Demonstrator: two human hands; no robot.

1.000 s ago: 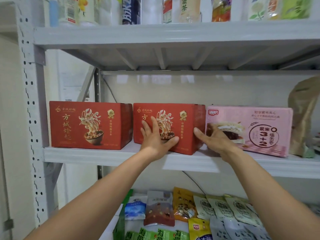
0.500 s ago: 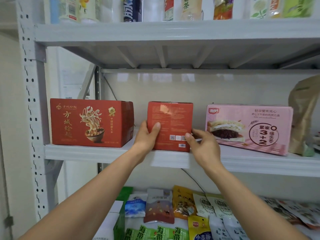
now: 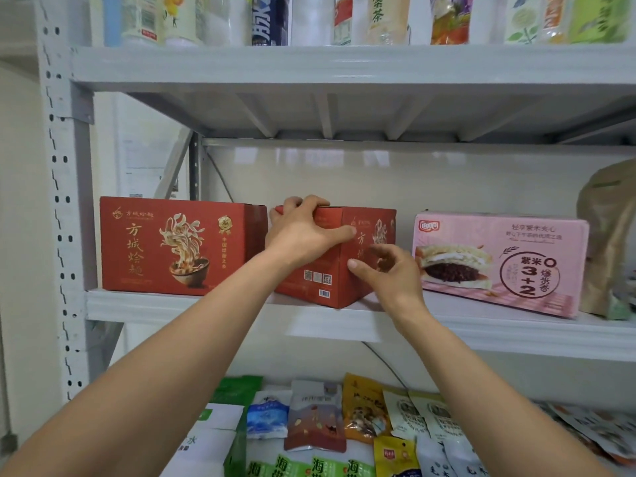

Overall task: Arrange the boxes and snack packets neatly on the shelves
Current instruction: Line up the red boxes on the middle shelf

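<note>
A: Step in hand?
B: Squaring the middle red box [image 3: 327, 270] on the shelf [image 3: 206, 308]. It sits skewed, one corner toward the front edge, between the left red box [image 3: 172, 246] and the pink box [image 3: 499, 263].
A: Grips?
B: Left grip [image 3: 303, 235] clamped over its top edge. Right grip [image 3: 389, 273] loose at the near corner, clamped on nothing.
A: Next?
B: Probably a turn until the printed face runs along the front edge.

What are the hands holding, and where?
The left hand grips the middle red box by its top edge. The right hand hovers by its front corner, holding nothing.
</note>
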